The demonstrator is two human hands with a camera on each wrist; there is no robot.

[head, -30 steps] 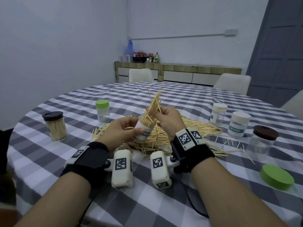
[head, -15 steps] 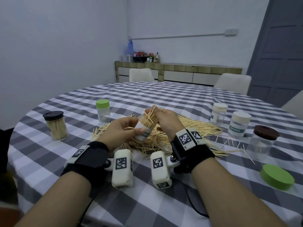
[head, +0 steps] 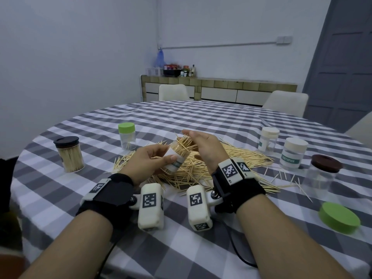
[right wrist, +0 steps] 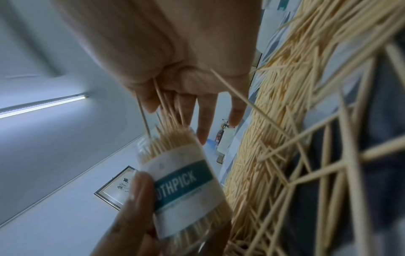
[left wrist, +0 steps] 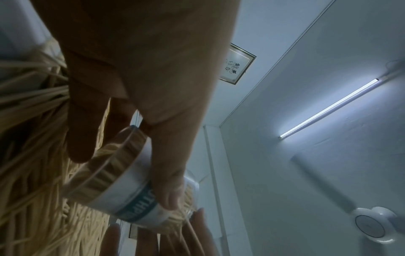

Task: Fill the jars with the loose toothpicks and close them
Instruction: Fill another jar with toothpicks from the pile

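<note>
My left hand (head: 149, 160) grips a clear jar (head: 177, 158) with a white and teal TOOTHPICK label, tilted with its mouth up and to the right. The jar (right wrist: 184, 181) is packed with toothpicks, and some tips stick out of the mouth at angles. My right hand (head: 198, 141) is over the mouth with straight fingers (right wrist: 203, 121) against those tips. In the left wrist view my left thumb (left wrist: 168, 181) lies across the label of the jar (left wrist: 122, 187). The pile of loose toothpicks (head: 225, 160) lies on the checked tablecloth under both hands.
A dark-lidded jar full of toothpicks (head: 69, 156) and a green-lidded jar (head: 127, 135) stand to the left. Two white-lidded jars (head: 268, 139) (head: 293, 156) and a brown-lidded clear jar (head: 324, 172) stand to the right. A loose green lid (head: 339, 217) lies near the right edge.
My right hand lowered a bundle of toothpicks from above the jar into its mouth, then let go and flattened over the tips. The left hand kept the jar still.
</note>
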